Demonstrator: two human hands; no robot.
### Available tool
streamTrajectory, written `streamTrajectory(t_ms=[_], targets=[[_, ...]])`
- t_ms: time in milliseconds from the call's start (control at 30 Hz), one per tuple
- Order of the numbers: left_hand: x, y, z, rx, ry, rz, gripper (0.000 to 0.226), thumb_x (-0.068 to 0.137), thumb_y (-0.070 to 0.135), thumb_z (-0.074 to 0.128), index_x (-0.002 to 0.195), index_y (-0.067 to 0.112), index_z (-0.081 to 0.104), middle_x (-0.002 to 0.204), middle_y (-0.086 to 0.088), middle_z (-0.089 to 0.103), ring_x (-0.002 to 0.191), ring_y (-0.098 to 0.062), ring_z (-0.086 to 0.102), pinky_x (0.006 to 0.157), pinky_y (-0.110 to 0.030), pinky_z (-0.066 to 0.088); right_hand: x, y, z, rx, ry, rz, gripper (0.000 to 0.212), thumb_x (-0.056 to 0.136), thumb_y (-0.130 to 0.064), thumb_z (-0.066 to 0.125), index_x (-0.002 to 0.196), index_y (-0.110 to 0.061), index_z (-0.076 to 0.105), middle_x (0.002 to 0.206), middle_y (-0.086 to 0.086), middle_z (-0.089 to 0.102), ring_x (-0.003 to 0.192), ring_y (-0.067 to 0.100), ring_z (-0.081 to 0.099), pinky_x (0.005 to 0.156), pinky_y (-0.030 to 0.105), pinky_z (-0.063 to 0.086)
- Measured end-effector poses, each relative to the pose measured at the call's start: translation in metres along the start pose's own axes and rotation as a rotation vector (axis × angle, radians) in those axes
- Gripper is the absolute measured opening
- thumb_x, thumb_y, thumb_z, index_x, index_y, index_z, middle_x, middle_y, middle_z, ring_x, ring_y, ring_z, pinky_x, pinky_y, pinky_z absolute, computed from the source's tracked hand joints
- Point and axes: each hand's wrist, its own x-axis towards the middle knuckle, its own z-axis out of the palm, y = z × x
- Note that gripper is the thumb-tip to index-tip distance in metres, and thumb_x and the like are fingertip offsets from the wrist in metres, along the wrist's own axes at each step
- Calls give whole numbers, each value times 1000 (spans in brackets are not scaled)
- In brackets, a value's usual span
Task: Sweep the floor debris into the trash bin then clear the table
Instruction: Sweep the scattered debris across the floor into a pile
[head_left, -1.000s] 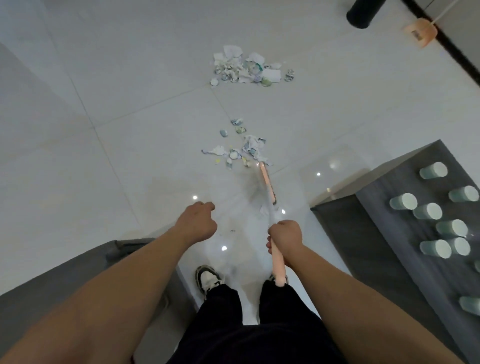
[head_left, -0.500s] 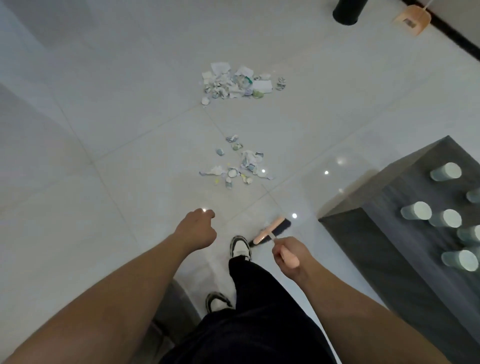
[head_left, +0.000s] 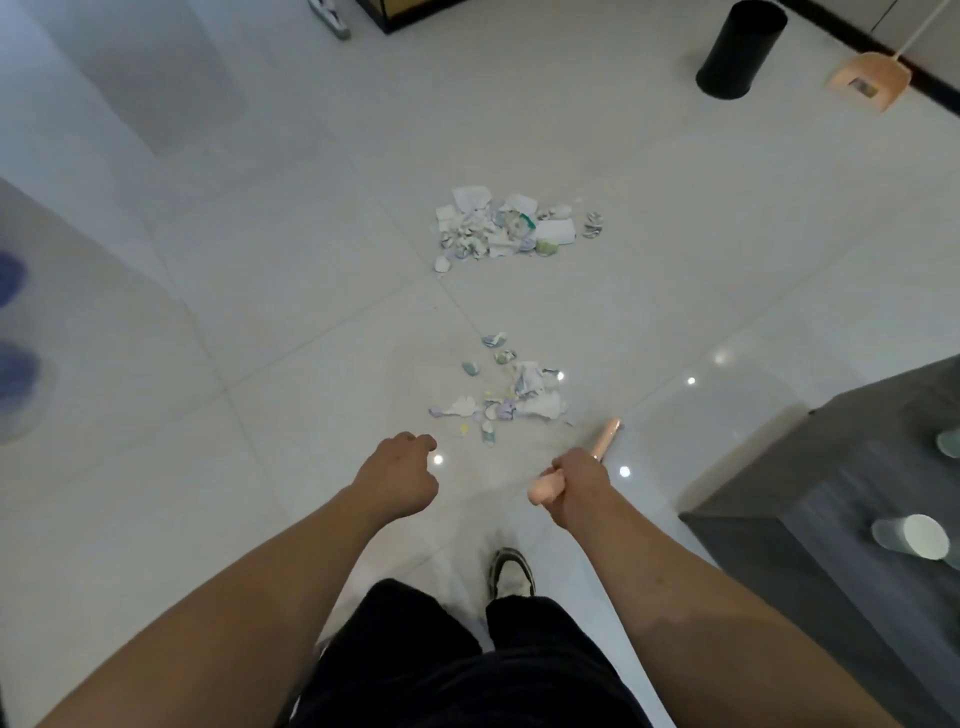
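Pale glossy floor tiles (head_left: 291, 322) carry two debris piles (head_left: 511, 228); right hand (head_left: 579, 486) fingers grip broom handle (head_left: 543, 493), left hand (head_left: 397, 478) fingers curled empty.

The floor (head_left: 260, 322) is laid with large pale glossy tiles showing ceiling-light reflections. A dark-framed piece of furniture (head_left: 410, 13) stands at the far edge of the floor, cut off by the frame. Just to its left lies a pale object (head_left: 330, 18), too cropped to identify. A dark skirting strip (head_left: 883, 62) runs along the far right edge of the floor.
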Motion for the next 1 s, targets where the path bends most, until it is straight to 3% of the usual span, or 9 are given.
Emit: streamTrajectory(t_ms=[133, 233, 333, 400, 467, 600, 800, 900, 1000], targets=[[34, -25, -33, -11, -7, -13, 60, 88, 11, 46, 147, 18, 39, 147, -7, 40, 134, -26, 36, 107, -34, 34, 6, 15, 49, 97, 36, 58, 19, 94, 0, 36, 76, -6, 37, 71, 10, 43, 21, 17, 39, 26, 13, 32], [74, -52, -57, 9, -29, -7, 59, 87, 11, 47, 145, 18, 41, 145, -7, 42, 132, -26, 38, 107, -34, 35, 11, 35, 97, 191, 41, 134, 16, 93, 2, 35, 79, -7, 39, 80, 9, 45, 43, 19, 47, 27, 16, 38], [124, -80, -84, 49, -69, 17, 58, 86, 12, 48, 143, 17, 43, 141, -9, 46, 129, -27, 41, 105, -35, 37, 19, 46, 158, 280, -8, 167, 17, 92, 3, 37, 81, -10, 42, 80, 5, 45, 63, 16, 47, 39, 22, 49], [158, -99, -106, 64, -105, 42, 57, 87, 12, 49, 144, 17, 43, 142, -9, 45, 130, -27, 41, 105, -34, 36, 20, 38, 204, 291, -28, 140, 21, 94, 4, 34, 80, -10, 41, 75, 5, 42, 61, 15, 44, 42, 24, 47], [188, -116, -130, 96, -131, 78, 55, 90, 15, 51, 144, 16, 42, 143, -9, 44, 132, -27, 40, 106, -34, 35, 18, 20, 249, 355, -74, 100, 26, 95, 7, 32, 81, -13, 41, 71, 4, 39, 56, 13, 39, 34, 16, 41], [229, -143, -182, 163, -191, 107, 56, 89, 17, 52, 145, 17, 42, 146, -10, 43, 134, -28, 39, 105, -36, 35, 23, -29, 310, 517, -132, 114, 24, 98, 3, 36, 83, -13, 46, 71, 3, 39, 38, 11, 45, 31, 13, 39], [279, -150, -238, 217, -206, 154, 56, 89, 14, 49, 145, 16, 43, 144, -11, 44, 132, -29, 41, 102, -35, 36, 32, -82, 337, 562, -175, 57, 9, 103, -7, 35, 100, -13, 41, 66, -1, 29, 30, 7, 36, 31, 13, 37], [295, -129, -253, 230, -232, 201, 57, 89, 14, 49, 145, 16, 43, 144, -11, 44, 131, -28, 42, 102, -34, 37, 25, -91, 329, 465, -81, -38, 17, 101, -7, 39, 117, -8, 44, 65, 1, 35, 36, 6, 40, 33, 15, 38], [310, -92, -262, 243, -248, 280, 58, 88, 15, 50, 145, 17, 42, 147, -10, 42, 133, -29, 41, 105, -35, 37, 17, -101, 307, 387, 100, -139, 16, 97, -3, 46, 111, -3, 53, 66, 6, 44, 44, 11, 43, 36, 18, 40]])
